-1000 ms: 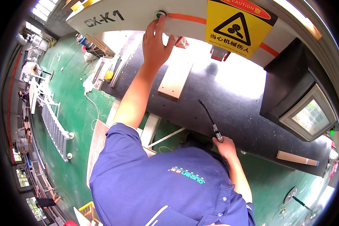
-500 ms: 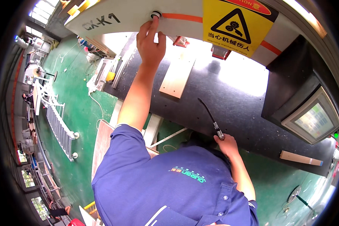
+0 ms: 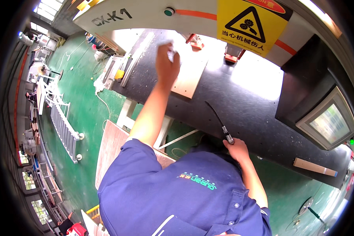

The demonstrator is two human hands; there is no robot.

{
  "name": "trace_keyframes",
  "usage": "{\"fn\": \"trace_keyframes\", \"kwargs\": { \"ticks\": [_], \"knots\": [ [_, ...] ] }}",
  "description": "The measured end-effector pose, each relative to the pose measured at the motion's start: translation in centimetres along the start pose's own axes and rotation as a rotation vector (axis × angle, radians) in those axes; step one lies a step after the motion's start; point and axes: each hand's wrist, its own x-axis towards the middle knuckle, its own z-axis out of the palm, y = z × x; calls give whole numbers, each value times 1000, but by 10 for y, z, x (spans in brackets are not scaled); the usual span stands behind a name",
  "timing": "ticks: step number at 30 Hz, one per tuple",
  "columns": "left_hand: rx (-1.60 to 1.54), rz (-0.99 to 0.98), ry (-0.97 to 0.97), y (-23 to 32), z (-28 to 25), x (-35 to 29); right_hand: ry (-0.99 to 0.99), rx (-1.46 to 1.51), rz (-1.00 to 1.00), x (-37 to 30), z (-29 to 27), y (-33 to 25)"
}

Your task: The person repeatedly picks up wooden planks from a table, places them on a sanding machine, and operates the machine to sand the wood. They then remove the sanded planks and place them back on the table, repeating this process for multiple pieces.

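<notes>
- Wand (image 3: 224, 130), centre of the clock: a slim, curved dark tube on a metal collar, slanting from my hand toward 11 o'clock, its tip over the bench (image 3: 249, 114). Whether the tip touches the surface cannot be told.
- Right hand (image 3: 236, 150), at 5 o'clock: my fingers are closed round the wand's metal end, by the near edge of the bench; the part inside my palm is hidden.
- Handling, as judged: the wand looks light; the collar should be stiff and perhaps slick, the tube more springy. The metal end is the place to hold it; a pinch on the thin tube would steer poorly.
- Left hand (image 3: 168, 67), between 10 and 11 o'clock: blurred, half curled, thumb apart from the fingers, with nothing visible in it. It overlaps the board in view; contact cannot be told.
- Board (image 3: 192, 80), at 11 o'clock: pale, flat, lying on the bench. It is likely rigid and of modest weight, best taken by its two long edges.
- Beam (image 3: 147, 19), beyond the board: it bears a green button (image 3: 169, 11) at 11 o'clock and a yellow sign (image 3: 246, 25) past 12.
- Screen (image 3: 329, 119), at 3 o'clock: lit, in a pale frame.
- Strip (image 3: 314, 166), near 4 o'clock: narrow, brown, on the bench.
- Rack (image 3: 65, 131), at 9 o'clock: slatted, well apart on the green floor.
</notes>
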Motion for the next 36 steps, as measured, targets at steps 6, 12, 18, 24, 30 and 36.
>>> {"fn": "trace_keyframes", "kwargs": {
  "ticks": [6,12,18,24,30,36],
  "knots": [
    [351,56,-678,-65,32,-158,22,14,18,-4,1,11],
    [445,138,-632,-70,40,-182,7,35,19,-10,7,18],
    [530,112,-565,-85,48,-172,10,50,11,-16,4,17],
    [683,134,-621,-107,73,-142,-3,56,32,-19,3,16],
    [674,6,-678,-97,82,-140,7,57,75,-16,5,30],
    [676,6,-690,-93,78,-137,56,45,61,-8,-1,33]
  ]
}}
